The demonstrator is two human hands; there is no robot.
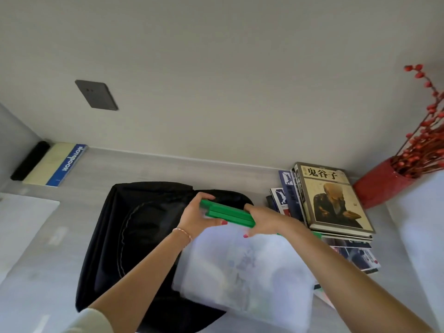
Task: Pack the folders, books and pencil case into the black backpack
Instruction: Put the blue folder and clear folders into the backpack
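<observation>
Two hands at frame centre grip two stacked translucent plastic folders with green spine bars; the left hand curls fingers over the bars' left end, thumb beneath; the right hand pinches the right end; both forearms reach up from the lower edge; beneath lies one black fabric backpack, flat on the grey table; right of centre, one leaning stack of glossy books.
</observation>
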